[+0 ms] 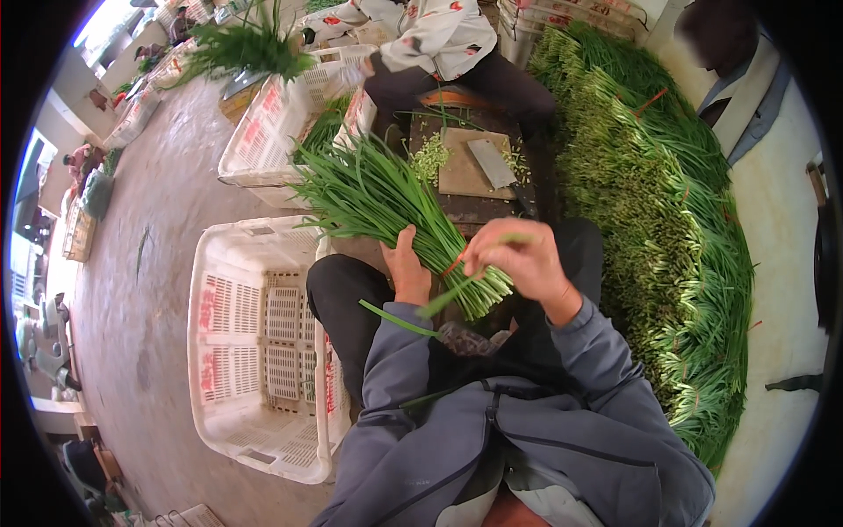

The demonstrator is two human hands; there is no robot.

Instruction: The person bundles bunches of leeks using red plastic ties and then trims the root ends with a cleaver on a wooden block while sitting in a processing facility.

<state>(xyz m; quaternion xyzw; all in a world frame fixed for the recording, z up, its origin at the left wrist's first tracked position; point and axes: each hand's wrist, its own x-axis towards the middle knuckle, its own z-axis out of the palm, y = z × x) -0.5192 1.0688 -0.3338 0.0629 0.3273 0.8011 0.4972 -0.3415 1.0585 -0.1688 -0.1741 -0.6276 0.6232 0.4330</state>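
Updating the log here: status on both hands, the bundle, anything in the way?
Left hand gripping chive-like bundle. Right hand blurred, beside its red tie. Loose leaf in front of left sleeve.

We note a cleaver (pixel 492 164) lying flat on a chopping board (pixel 457 180), its dark handle past the edge; pale chopped bits (pixel 428 160) lie beside it. Beyond, we see a seated co-worker (pixel 457 39) in a patterned white jacket. At left we record two pale slatted crates, one nearer (pixel 235 386), one farther (pixel 255 145), on bare floor (pixel 154 307).
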